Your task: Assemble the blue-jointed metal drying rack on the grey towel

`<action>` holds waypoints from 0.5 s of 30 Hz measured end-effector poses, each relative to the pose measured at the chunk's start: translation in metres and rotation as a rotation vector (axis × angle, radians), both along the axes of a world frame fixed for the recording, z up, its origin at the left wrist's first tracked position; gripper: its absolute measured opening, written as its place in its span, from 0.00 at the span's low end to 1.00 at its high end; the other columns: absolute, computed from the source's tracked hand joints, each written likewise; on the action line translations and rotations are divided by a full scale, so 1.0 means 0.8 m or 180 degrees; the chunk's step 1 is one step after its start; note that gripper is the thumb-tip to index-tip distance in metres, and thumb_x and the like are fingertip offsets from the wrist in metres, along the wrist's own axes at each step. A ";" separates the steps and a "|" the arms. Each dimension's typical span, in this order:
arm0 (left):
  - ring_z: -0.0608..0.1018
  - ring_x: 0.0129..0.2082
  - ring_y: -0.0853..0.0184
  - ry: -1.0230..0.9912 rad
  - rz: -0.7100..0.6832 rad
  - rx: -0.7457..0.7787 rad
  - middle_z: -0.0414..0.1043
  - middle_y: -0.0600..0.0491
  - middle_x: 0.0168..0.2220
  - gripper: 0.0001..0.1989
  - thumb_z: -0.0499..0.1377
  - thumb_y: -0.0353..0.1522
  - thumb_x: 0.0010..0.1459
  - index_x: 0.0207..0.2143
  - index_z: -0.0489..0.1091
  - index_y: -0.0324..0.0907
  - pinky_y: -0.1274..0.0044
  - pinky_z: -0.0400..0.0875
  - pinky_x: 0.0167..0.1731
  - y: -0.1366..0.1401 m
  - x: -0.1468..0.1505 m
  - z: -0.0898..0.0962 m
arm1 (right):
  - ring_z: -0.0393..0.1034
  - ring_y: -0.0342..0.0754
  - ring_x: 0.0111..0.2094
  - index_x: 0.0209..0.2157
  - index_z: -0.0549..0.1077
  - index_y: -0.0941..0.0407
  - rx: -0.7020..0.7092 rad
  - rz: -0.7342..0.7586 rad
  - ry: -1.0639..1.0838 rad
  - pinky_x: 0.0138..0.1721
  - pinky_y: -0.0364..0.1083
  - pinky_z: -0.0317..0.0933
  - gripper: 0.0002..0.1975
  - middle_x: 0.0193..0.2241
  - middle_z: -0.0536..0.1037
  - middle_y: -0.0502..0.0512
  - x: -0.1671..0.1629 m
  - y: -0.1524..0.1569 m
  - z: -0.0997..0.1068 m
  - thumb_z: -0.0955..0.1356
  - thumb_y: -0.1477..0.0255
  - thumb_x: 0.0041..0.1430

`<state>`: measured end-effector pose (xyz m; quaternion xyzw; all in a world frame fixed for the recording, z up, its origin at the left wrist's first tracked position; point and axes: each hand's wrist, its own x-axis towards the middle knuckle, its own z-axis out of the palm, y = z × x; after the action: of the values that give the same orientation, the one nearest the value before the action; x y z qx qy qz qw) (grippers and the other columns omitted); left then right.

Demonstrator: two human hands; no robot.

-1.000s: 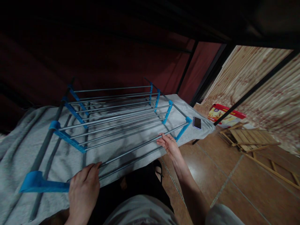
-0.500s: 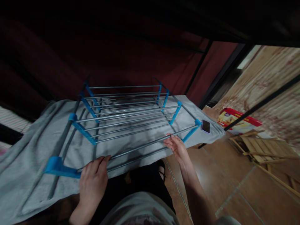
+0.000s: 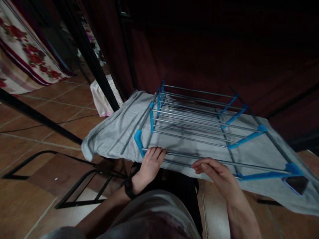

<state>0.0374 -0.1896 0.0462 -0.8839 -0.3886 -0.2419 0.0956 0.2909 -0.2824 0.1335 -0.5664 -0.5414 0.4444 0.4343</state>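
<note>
Your left hand (image 3: 152,162) grips the left end of the crosswise drying rack (image 3: 199,119)'s near rod (image 3: 184,155); your right hand (image 3: 215,172)'s mid-rod hold is unclear.

The scene was dimly lit; the dark red backdrop (image 3: 211,63) was nearly swallowed by gloom, faint glints were caught along the metal rods (image 3: 199,119), soft shadows were cast on the grey cloth (image 3: 117,132), and the outer edges were stretched

From afar, I see dim light on a tiled brown floor (image 3: 64,99), a dark red drape (image 3: 199,56) ahead, a black post (image 3: 91,59) left of it, and floral cloth (image 3: 33,53) hanging farther left.
</note>
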 end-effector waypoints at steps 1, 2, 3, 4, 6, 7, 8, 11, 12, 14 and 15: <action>0.74 0.45 0.59 0.0041 0.0003 -0.0004 0.75 0.44 0.45 0.18 0.52 0.22 0.63 0.53 0.72 0.40 0.67 0.71 0.47 -0.001 0.000 0.002 | 0.75 0.51 0.39 0.41 0.81 0.51 0.0127 0.0040 -0.0124 0.43 0.48 0.70 0.15 0.38 0.81 0.57 -0.006 0.009 0.006 0.67 0.57 0.65; 0.74 0.45 0.59 0.0084 0.0010 -0.0015 0.75 0.45 0.45 0.18 0.52 0.22 0.64 0.53 0.72 0.40 0.67 0.71 0.47 -0.002 0.000 0.004 | 0.75 0.51 0.42 0.42 0.80 0.50 0.0261 0.0099 -0.0260 0.44 0.48 0.70 0.15 0.40 0.81 0.57 -0.012 0.019 0.011 0.66 0.58 0.65; 0.74 0.45 0.59 0.0125 0.0016 -0.0037 0.74 0.45 0.44 0.18 0.52 0.23 0.64 0.53 0.72 0.40 0.67 0.71 0.47 -0.003 0.001 0.006 | 0.75 0.52 0.44 0.44 0.80 0.50 0.0401 0.0191 -0.0410 0.47 0.48 0.69 0.14 0.42 0.81 0.56 -0.020 0.030 0.013 0.66 0.59 0.66; 0.74 0.45 0.59 0.0158 0.0014 -0.0060 0.74 0.45 0.44 0.18 0.52 0.23 0.64 0.53 0.71 0.40 0.67 0.71 0.47 -0.003 0.001 0.007 | 0.74 0.52 0.46 0.45 0.79 0.50 0.0543 0.0305 -0.0569 0.49 0.48 0.67 0.14 0.44 0.80 0.56 -0.028 0.042 0.014 0.65 0.60 0.67; 0.74 0.46 0.60 0.0185 -0.0014 -0.0076 0.74 0.45 0.44 0.17 0.52 0.24 0.65 0.54 0.71 0.40 0.67 0.71 0.48 -0.004 0.002 0.008 | 0.72 0.51 0.49 0.46 0.78 0.50 0.0777 0.0555 -0.0890 0.52 0.48 0.65 0.13 0.45 0.79 0.56 -0.047 0.065 0.009 0.64 0.64 0.68; 0.74 0.46 0.60 0.0188 -0.0031 -0.0068 0.74 0.45 0.44 0.16 0.52 0.24 0.65 0.53 0.71 0.40 0.67 0.71 0.48 -0.004 0.002 0.008 | 0.72 0.50 0.49 0.46 0.78 0.50 0.0853 0.0677 -0.1027 0.53 0.48 0.64 0.12 0.46 0.79 0.55 -0.058 0.076 0.005 0.64 0.66 0.67; 0.74 0.46 0.60 0.0193 -0.0045 -0.0051 0.74 0.45 0.44 0.15 0.52 0.24 0.65 0.52 0.72 0.40 0.66 0.71 0.48 -0.004 0.003 0.008 | 0.72 0.50 0.49 0.46 0.78 0.50 0.0887 0.0797 -0.1145 0.53 0.48 0.63 0.12 0.46 0.79 0.55 -0.069 0.087 0.000 0.64 0.67 0.67; 0.75 0.46 0.59 0.0243 -0.0021 0.0008 0.75 0.45 0.42 0.12 0.54 0.24 0.64 0.46 0.74 0.40 0.65 0.72 0.49 -0.003 0.004 0.002 | 0.72 0.49 0.48 0.47 0.77 0.51 0.0836 0.1093 -0.1440 0.53 0.47 0.62 0.13 0.47 0.79 0.55 -0.100 0.116 -0.014 0.63 0.72 0.66; 0.75 0.45 0.59 0.0260 -0.0007 0.0013 0.76 0.45 0.41 0.12 0.54 0.23 0.63 0.43 0.75 0.40 0.64 0.71 0.50 -0.003 0.005 0.000 | 0.72 0.49 0.48 0.47 0.77 0.52 0.0794 0.1170 -0.1531 0.52 0.46 0.62 0.14 0.47 0.79 0.55 -0.109 0.125 -0.017 0.63 0.73 0.66; 0.75 0.45 0.58 0.0288 -0.0012 -0.0030 0.76 0.45 0.39 0.11 0.55 0.22 0.62 0.40 0.76 0.40 0.63 0.72 0.50 -0.002 0.004 -0.007 | 0.72 0.49 0.47 0.45 0.78 0.52 0.0678 0.1348 -0.1730 0.50 0.45 0.61 0.14 0.46 0.80 0.55 -0.126 0.144 -0.021 0.62 0.73 0.65; 0.75 0.45 0.58 0.0281 -0.0011 -0.0096 0.76 0.46 0.38 0.11 0.56 0.21 0.61 0.39 0.76 0.41 0.64 0.72 0.49 -0.002 0.004 -0.011 | 0.73 0.48 0.45 0.43 0.79 0.53 0.0601 0.1466 -0.1841 0.48 0.45 0.61 0.13 0.44 0.81 0.54 -0.133 0.154 -0.021 0.62 0.73 0.65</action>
<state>0.0406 -0.1908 0.0377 -0.8957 -0.3861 -0.1969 0.0989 0.1843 -0.1596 0.1165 -0.4894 -0.7933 0.3003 0.2026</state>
